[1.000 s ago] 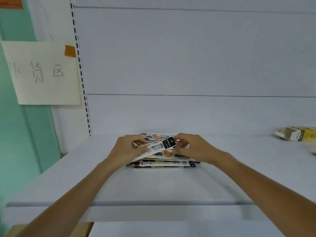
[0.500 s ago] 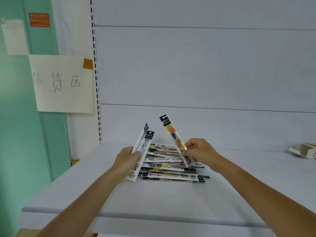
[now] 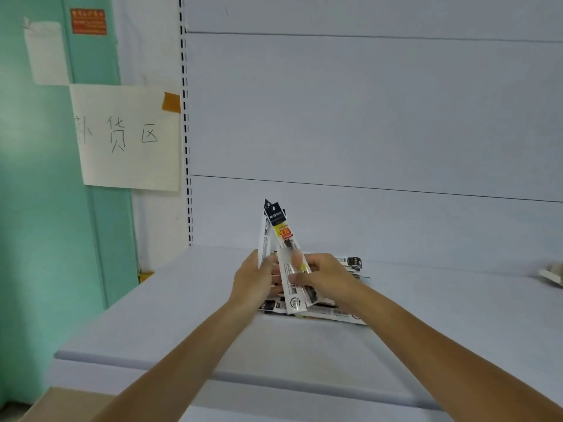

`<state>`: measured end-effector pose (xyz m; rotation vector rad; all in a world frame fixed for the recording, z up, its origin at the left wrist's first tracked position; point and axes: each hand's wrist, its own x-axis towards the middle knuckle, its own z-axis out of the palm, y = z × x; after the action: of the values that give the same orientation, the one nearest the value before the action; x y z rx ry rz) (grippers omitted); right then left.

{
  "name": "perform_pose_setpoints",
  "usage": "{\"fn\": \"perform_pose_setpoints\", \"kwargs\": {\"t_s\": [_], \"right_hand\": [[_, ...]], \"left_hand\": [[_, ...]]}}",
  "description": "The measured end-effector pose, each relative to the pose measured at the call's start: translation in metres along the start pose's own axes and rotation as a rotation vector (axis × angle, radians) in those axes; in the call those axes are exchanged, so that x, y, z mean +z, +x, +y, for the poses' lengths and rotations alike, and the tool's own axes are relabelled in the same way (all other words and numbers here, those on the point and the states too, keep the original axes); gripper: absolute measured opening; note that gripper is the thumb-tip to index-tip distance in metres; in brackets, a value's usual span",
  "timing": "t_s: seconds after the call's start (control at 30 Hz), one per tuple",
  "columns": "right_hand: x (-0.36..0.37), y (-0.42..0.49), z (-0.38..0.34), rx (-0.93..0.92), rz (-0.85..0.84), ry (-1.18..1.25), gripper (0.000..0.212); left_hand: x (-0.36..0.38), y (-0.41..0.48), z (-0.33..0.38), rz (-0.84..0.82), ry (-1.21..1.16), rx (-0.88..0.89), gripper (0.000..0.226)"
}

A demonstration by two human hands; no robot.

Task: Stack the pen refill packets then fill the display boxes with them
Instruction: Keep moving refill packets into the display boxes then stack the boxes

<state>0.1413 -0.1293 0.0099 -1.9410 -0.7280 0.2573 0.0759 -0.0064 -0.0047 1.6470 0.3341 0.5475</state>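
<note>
A small bunch of pen refill packets [image 3: 281,239] stands nearly upright above the shelf, black header cards on top. My left hand [image 3: 253,281] grips the bunch from the left. My right hand [image 3: 324,277] pinches the front packet with the yellow and red label against that bunch. Behind and under both hands a loose pile of more packets [image 3: 341,313] lies flat on the white shelf [image 3: 182,315]. Much of the pile is hidden by my hands.
A display box [image 3: 551,274] lies at the far right edge of the shelf, cut off by the frame. A handwritten paper sign [image 3: 128,138] is taped to the wall on the left. The shelf's front edge runs below my forearms.
My right hand has carried its single packet leftward and joined it to the packets in my left hand. The view has shifted a little to the left.
</note>
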Motion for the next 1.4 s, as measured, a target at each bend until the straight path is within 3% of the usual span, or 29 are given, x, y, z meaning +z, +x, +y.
{"fn": "perform_pose_setpoints", "kwargs": {"t_s": [0.07, 0.17, 0.3, 0.4, 0.53, 0.7, 0.8, 0.87, 1.0, 1.03, 1.1, 1.13, 1.17, 1.23, 1.27, 1.33, 1.4], "right_hand": [[-0.003, 0.003, -0.004, -0.008, 0.062, 0.0, 0.01], [-0.001, 0.005, -0.006, 0.016, 0.027, 0.208, 0.006], [0.007, 0.007, -0.006, -0.012, 0.05, 0.313, 0.009], [0.009, 0.007, -0.003, -0.065, 0.104, 0.242, 0.012], [0.01, 0.006, 0.004, -0.104, 0.152, 0.126, 0.012], [0.014, 0.003, -0.002, -0.11, 0.105, 0.028, 0.046], [0.017, 0.002, -0.006, -0.107, 0.06, -0.085, 0.042], [0.016, 0.0, -0.006, -0.106, 0.02, -0.058, 0.03], [0.005, -0.005, -0.004, -0.098, -0.042, -0.124, 0.025], [0.002, -0.006, -0.003, -0.086, -0.051, -0.132, 0.026], [-0.002, -0.008, -0.003, -0.08, -0.074, -0.153, 0.032], [-0.005, -0.011, -0.006, -0.086, -0.097, -0.174, 0.033], [-0.007, -0.014, -0.009, -0.097, -0.122, -0.193, 0.033], [-0.015, -0.025, -0.014, -0.101, -0.165, -0.198, 0.028], [-0.021, -0.032, -0.016, -0.093, -0.178, -0.195, 0.029], [-0.035, -0.046, -0.013, -0.073, -0.159, -0.221, 0.037], [-0.048, -0.059, -0.004, -0.062, -0.01, -0.195, 0.03]], "left_hand": [[-0.007, 0.002, -0.001, 0.071, 0.096, 0.02, 0.03], [-0.011, 0.002, -0.005, 0.049, 0.15, -0.056, 0.045], [-0.005, -0.003, -0.004, -0.088, -0.002, -0.135, 0.022], [-0.004, -0.01, 0.005, -0.171, -0.167, -0.141, 0.008], [-0.006, -0.014, 0.005, -0.217, -0.223, -0.101, 0.021], [-0.008, -0.012, 0.001, -0.186, -0.159, -0.037, 0.01], [-0.006, -0.012, 0.0, -0.134, -0.103, 0.009, 0.007], [-0.005, -0.015, -0.001, -0.066, 0.056, 0.097, 0.007], [-0.011, -0.019, -0.002, 0.03, 0.699, 0.306, 0.031], [-0.015, -0.019, -0.001, 0.087, 0.831, 0.412, 0.038], [-0.025, -0.018, 0.004, 0.176, 0.901, 0.856, 0.032], [-0.031, -0.014, 0.007, 0.116, 0.896, 1.043, 0.023], [-0.035, -0.008, 0.01, 0.017, 0.977, 1.147, 0.028], [-0.038, 0.004, 0.016, -0.214, 1.238, 1.13, 0.045], [-0.035, 0.004, 0.021, -0.267, 1.342, 1.058, 0.039], [-0.022, 0.002, 0.023, -0.222, 1.399, 0.916, 0.018], [-0.005, -0.005, 0.022, -0.136, 1.341, 0.785, 0.017]]}}
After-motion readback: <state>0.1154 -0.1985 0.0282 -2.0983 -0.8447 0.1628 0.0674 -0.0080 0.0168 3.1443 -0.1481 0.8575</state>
